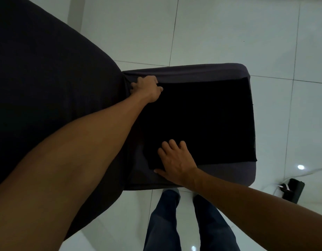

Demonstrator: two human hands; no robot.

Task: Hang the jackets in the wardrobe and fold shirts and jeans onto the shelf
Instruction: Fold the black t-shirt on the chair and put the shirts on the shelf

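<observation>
Here the left hand (pixel 147 88) grips the folded black shirt's (pixel 201 120) far corner, right hand (pixel 176 160) flat on it.

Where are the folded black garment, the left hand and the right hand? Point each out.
folded black garment (pixel 207 122), head view, middle of its flat top face.
left hand (pixel 147 87), head view, back of the hand at the garment's far corner.
right hand (pixel 176 160), head view, back of the hand lying on the garment's near edge.

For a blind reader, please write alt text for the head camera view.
Both hands work a folded black garment lying on a grey cushioned seat: the left hand grips its far corner, the right hand presses flat on its near edge.
</observation>
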